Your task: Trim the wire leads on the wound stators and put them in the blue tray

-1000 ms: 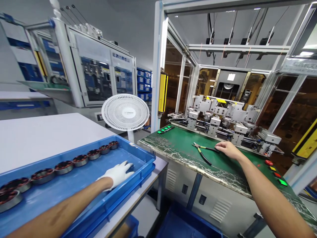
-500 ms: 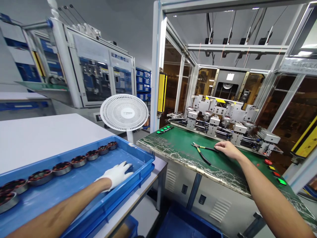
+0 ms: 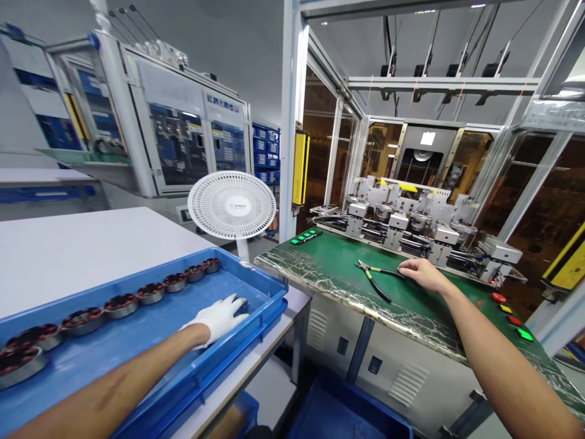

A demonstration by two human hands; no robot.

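Note:
My left hand (image 3: 218, 319), in a white glove, lies in the right part of a blue tray (image 3: 269, 299), its fingers spread and nothing in them. A row of round metal rings with dark and copper-coloured windings (image 3: 151, 293) runs along the tray's far side. My right hand (image 3: 423, 273) is bare and rests on the green bench top (image 3: 329, 259). Its fingertips are at the end of one handle of the pliers (image 3: 377, 286), whose jaws are spread; whether the fingers grip that handle is hard to make out.
Behind the bench top stands a machine with a row of metal clamps (image 3: 398, 221). Lit buttons (image 3: 524, 335) are at the right edge. A white fan (image 3: 231, 205) stands between the tray and the machine frame. A blue bin (image 3: 347, 414) is below.
The whole view has shifted slightly. Both hands keep about the same places and poses, and the pliers and rings lie as before.

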